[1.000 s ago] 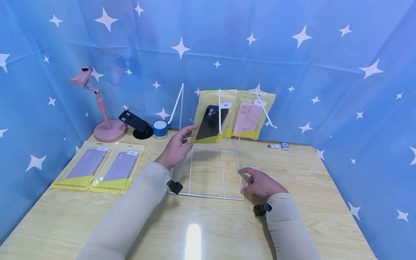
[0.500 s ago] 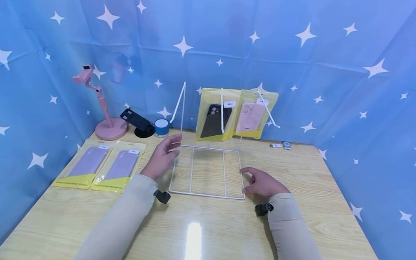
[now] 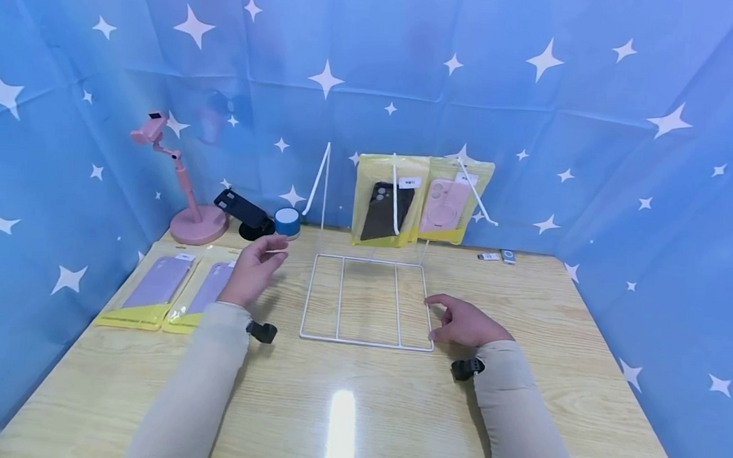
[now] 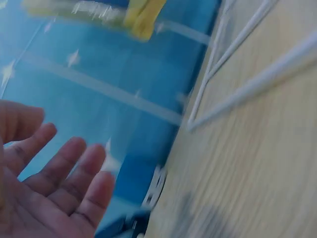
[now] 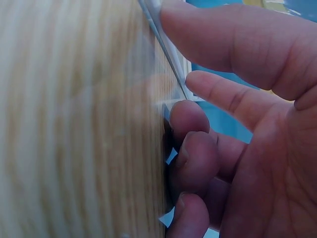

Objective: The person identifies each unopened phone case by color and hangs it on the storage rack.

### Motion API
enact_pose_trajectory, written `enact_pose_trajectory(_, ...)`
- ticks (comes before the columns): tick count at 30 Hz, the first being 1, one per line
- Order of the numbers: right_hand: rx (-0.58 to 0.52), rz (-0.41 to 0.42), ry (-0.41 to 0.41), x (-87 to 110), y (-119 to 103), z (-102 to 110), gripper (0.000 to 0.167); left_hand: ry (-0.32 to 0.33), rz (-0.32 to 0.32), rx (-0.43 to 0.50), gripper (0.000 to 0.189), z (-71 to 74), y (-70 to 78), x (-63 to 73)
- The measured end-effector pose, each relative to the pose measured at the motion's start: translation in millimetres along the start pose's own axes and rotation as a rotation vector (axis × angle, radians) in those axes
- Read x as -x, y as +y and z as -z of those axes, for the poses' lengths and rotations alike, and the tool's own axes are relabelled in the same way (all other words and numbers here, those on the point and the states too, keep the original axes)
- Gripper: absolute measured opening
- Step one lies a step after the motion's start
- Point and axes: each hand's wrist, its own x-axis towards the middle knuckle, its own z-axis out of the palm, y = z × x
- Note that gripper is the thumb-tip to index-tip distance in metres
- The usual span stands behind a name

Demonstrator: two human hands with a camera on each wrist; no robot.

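My left hand (image 3: 255, 270) hovers over the table left of a white wire display rack (image 3: 366, 344), fingers loosely bent with nothing in them. In the left wrist view the palm and spread fingertips (image 4: 101, 191) show. My right hand (image 3: 469, 323) rests at the right side bar of the rack's base; its index finger and thumb touch the bar at separate spots, the other fingers bent under. From the rack's middle prong hangs a yellow-clear pouch with a black phone case (image 3: 388, 213). A pouch with a pink phone case (image 3: 445, 207) hangs from the right prong. The left prong (image 3: 316, 180) is bare.
Two pouches with purple phone cases (image 3: 158, 283) lie at the left, the inner one partly behind my left hand. Behind stand a pink stand (image 3: 198, 226), a black phone-shaped thing on a round base (image 3: 242, 209) and a blue cylinder (image 3: 288, 223). Two small items (image 3: 489, 256) lie at the back right.
My left hand has drawn away from the pouch with the black case and moved left, toward the purple-case pouches. The right hand stays at the rack's base.
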Motion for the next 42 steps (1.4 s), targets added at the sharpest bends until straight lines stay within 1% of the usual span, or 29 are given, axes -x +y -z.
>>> enact_pose_trajectory(5, -0.008, -0.007, 0.000, -1.2, 3, 0, 0.074, 0.010, 0.055, -0.082, 0.047, 35.3, -10.9, 0.4)
enact_pose_trajectory(7, -0.005, 0.001, -0.003, -1.6, 4, 0, 0.074, 0.015, 0.078, -0.126, 0.050, 50.5, -13.9, 2.4)
enact_pose_trajectory(9, -0.010, -0.004, -0.001, -1.9, 3, 0, 0.074, 0.032, 0.101, -0.169, 0.054, 65.3, -17.0, 4.9)
enact_pose_trajectory(12, -0.005, 0.002, -0.004, -1.5, 3, 1, 0.074, 0.089, 0.167, -0.206, 0.061, 83.0, -20.7, 9.1)
enact_pose_trajectory(15, -0.006, 0.000, -0.005, -1.6, 3, 1, 0.074, 0.143, 0.264, -0.214, 0.069, 94.0, -23.6, 12.9)
enact_pose_trajectory(18, -0.004, 0.000, -0.002, -2.0, 3, 1, 0.074, 0.170, 0.354, -0.224, 0.075, 99.3, -25.3, 15.6)
enact_pose_trajectory(20, 0.000, 0.000, -0.001, -2.3, 4, 1, 0.074, 0.174, 0.388, -0.234, 0.077, 101.2, -26.4, 16.4)
enact_pose_trajectory(25, 0.003, 0.004, -0.005, -2.8, 4, 1, 0.073, 0.170, 0.423, -0.270, 0.081, 104.7, -31.2, 16.3)
enact_pose_trajectory(29, 0.004, 0.007, -0.006, -1.9, 4, 1, 0.073, 0.158, 0.469, -0.304, 0.084, 107.4, -35.1, 15.6)
enact_pose_trajectory(32, 0.010, 0.011, -0.008, -0.9, 2, 2, 0.074, 0.123, 0.488, -0.350, 0.083, 108.6, -37.4, 14.5)
enact_pose_trajectory(36, 0.003, -0.002, -0.006, -1.1, 1, 1, 0.073, 0.070, 0.493, -0.428, 0.081, 107.4, -39.7, 12.5)
enact_pose_trajectory(42, 0.007, 0.003, -0.004, -1.2, 1, 0, 0.073, 0.051, 0.502, -0.484, 0.085, 101.9, -39.5, 11.7)
